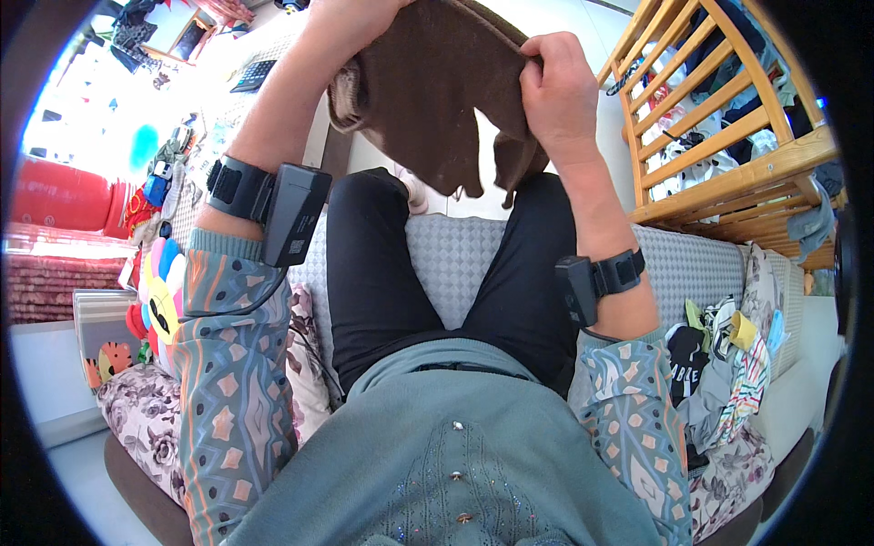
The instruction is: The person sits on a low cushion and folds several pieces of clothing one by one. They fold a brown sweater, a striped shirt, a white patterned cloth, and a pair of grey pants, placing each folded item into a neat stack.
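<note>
A dark brown piece of clothing or cloth hangs spread out above and beyond my knees, at the top of the view. Its lower edge is ragged, with a gap near the right side through which the pale floor shows. A lighter fuzzy fold shows at its left edge. My right hand pinches the cloth's right edge between thumb and fingers. My left hand is at the cloth's upper left, mostly cut off by the top of the view, so its fingers are hidden.
I sit on a sofa with a grey checked cover. A wooden slatted crib full of clothes stands at the right. Crumpled clothes lie beside me on the right. At the left are a colourful flower plush and a floral cushion.
</note>
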`<state>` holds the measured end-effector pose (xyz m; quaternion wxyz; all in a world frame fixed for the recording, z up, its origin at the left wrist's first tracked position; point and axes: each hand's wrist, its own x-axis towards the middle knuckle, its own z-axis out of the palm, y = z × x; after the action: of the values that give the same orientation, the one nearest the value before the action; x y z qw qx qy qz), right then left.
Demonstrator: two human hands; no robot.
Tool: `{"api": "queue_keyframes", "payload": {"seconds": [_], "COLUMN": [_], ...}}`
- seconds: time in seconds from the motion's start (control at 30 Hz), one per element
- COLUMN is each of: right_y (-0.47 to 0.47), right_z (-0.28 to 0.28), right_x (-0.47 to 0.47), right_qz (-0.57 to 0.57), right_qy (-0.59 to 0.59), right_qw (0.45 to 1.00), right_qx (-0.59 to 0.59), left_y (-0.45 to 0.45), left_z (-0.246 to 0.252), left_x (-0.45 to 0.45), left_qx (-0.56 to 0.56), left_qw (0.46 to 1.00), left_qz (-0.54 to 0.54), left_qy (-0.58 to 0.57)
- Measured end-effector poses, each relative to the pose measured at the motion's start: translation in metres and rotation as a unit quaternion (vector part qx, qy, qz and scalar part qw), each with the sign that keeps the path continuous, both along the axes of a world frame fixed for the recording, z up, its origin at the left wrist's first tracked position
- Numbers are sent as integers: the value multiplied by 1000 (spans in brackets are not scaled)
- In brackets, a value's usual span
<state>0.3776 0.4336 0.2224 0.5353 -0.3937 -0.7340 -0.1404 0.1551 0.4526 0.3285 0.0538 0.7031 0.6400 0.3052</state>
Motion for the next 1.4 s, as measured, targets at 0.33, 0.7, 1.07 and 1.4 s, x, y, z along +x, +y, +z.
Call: {"api": "queue_keyframes", "payload": {"seconds": [0.33,0.7,1.07,1.4], "right_y": [-20,4,13,-22], "right_z": [-19,-35,-27,-45], "right_x": [-33,-20,0,-37], "right_qz": [10,28,-125,-97], "right_qy": [80,196,-82,-52], "right_qw": [990,917,968,971], "right_qx": [-112,-347,-202,-212], "left_y": [7,15,36,36], "left_z": [2,-9,-31,-37], "left_x": [9,-6,-18,-1], "left_qx": [-5,-83,-141,-200], "left_qw": [986,996,988,910], "left_qz": [-4,-15,-7,21], "left_qy": [-164,-32,-59,-363]}}
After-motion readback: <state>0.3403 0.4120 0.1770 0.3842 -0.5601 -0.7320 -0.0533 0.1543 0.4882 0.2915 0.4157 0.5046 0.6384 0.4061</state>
